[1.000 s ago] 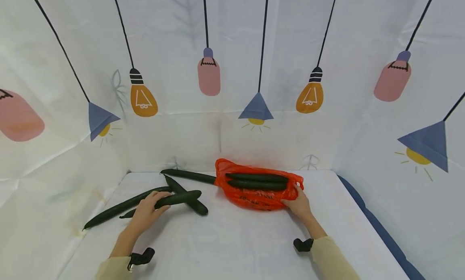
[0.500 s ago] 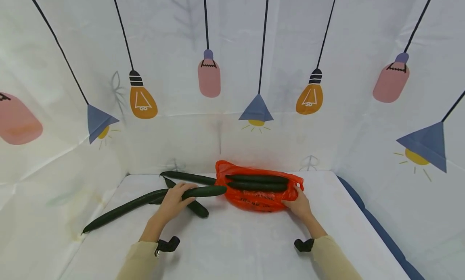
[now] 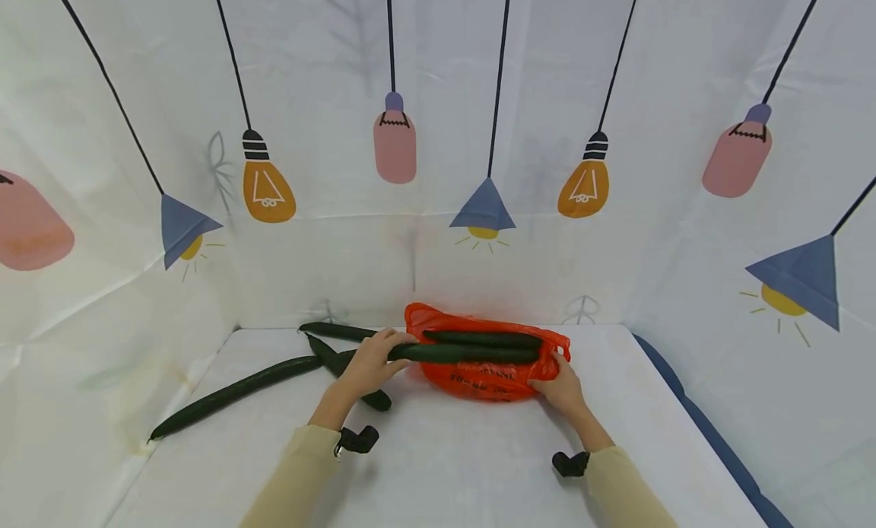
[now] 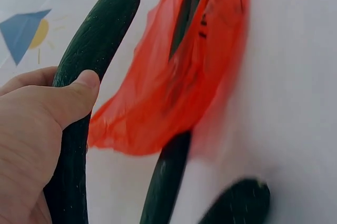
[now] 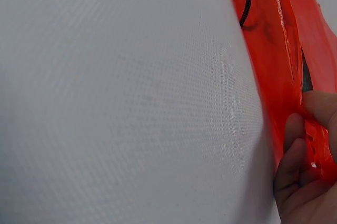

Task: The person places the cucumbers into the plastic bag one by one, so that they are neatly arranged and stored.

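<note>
A: What did the left hand [image 3: 369, 368] have?

B: A dark green cucumber [image 3: 438, 353]. Its fingers and thumb were wrapped round the middle of it, and the front end reached out to the right over the open red plastic bag [image 3: 479, 383]. The left wrist view showed that end apart from the plastic.

A: And the right hand [image 3: 563, 385]?

B: It pinched the edge of the bag at the right end, thumb on one side, fingers curled on the other.

A: Was anything in the bag?

B: Yes, an upper bagged cucumber [image 3: 486, 337] lay along the back of the opening. In front of it the held one lined up with another dark length, and I couldn't quite tell from the head view where one stopped and the other began.

A: What else lay on the white table [image 3: 452, 467]?

B: Three more, left of the bag. A long cucumber [image 3: 233, 396] slanted toward the near left corner. A crossing cucumber [image 3: 327, 353] passed beneath the left hand, its near end poking out below the wrist. A rear cucumber [image 3: 335, 331] lay by the back wall [image 3: 328, 269], which was printed with hanging lamps.
</note>
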Motion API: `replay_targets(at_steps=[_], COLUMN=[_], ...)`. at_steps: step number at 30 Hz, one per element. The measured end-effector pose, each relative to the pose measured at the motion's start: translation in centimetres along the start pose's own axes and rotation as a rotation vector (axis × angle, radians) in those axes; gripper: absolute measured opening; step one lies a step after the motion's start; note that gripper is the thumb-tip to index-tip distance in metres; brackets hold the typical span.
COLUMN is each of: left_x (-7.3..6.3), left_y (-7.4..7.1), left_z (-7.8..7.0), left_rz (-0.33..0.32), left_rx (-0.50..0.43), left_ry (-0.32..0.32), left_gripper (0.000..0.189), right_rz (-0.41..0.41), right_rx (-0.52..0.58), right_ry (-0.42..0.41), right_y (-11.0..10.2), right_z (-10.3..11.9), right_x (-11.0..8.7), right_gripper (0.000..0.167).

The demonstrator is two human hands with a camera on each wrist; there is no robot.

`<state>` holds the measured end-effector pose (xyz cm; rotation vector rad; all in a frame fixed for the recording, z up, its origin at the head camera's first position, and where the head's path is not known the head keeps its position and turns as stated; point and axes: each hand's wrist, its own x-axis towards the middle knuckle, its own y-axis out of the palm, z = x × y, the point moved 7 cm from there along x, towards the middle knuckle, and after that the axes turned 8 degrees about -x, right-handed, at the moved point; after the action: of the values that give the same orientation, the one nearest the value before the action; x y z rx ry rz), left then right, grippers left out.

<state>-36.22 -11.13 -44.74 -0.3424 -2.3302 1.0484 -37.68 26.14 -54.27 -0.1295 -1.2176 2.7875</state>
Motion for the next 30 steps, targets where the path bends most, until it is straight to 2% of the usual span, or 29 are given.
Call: replay_targets(at_steps=[4,7,14,21,30], left_x=[1.5,2.4,4.4,6.8,9.4], left_y=[0.8,1.7,3.5,5.6,8.3], left_z=[-1.4,-2.1,-3.5,-4.9,-7.2], left_rz=[0.009,0.034,0.118,0.170,0.241], left_rx=[-0.006,-0.007,0.018,0.033,0.064], left_ry=[0.059,0.076,0.052,0.043,0.070], left_gripper=[0.041,0.039,0.036,0.034,0.036], right_rz=[0.001,0.011,0.010,0.000,-0.017], right_rx=[-0.002,-0.005,-0.007,-0.011,0.003], right_ry=[-0.008,-0.001,-0.006,-0.045,-0.048], right_y=[-0.2,-0.1,0.2,0.3,-0.2], right_z=[0.0,-0.4,-0.6,-0.4,-0.2], right_x=[0.2,0.2,0.4,0.9,0.5], right_gripper=[0.083,0.084,0.084,0.082,0.079])
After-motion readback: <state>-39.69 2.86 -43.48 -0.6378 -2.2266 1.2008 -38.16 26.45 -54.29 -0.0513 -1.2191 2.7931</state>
